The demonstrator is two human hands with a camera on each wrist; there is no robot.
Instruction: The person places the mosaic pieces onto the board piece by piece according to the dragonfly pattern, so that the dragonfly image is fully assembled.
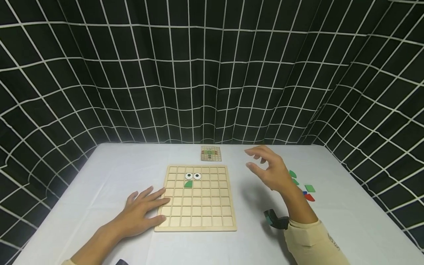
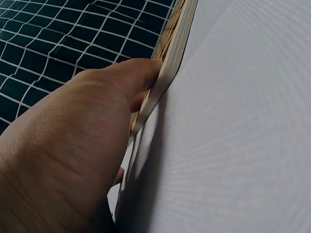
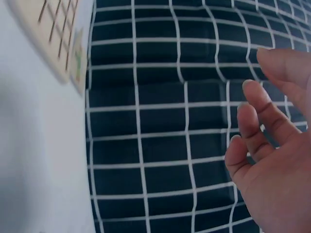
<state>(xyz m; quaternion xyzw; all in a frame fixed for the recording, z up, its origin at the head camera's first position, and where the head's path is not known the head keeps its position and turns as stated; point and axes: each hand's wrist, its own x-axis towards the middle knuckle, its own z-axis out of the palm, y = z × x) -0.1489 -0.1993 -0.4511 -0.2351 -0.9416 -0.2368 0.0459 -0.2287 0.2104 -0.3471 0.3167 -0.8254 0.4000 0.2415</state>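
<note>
A wooden grid board (image 1: 205, 211) lies on the white table. Two round eye tiles sit side by side in its upper cells, the left eye (image 1: 188, 176) and the right eye (image 1: 197, 176). Just below the left one is a green piece (image 1: 188, 184) with one curved side. My left hand (image 1: 142, 211) rests along the board's left edge, fingers spread; the left wrist view shows the thumb (image 2: 141, 75) touching the rim. Raised to the right of the board, my right hand (image 1: 269, 169) has its thumb and fingers apart, bent, with nothing between them.
Behind the board lies a small picture card (image 1: 211, 154) with a coloured pattern on a grid. Loose pieces lie right of the right forearm: green curved ones (image 1: 292, 174), a green square (image 1: 310, 188), a red piece (image 1: 309, 197) and a partly hidden blue one (image 1: 304, 193).
</note>
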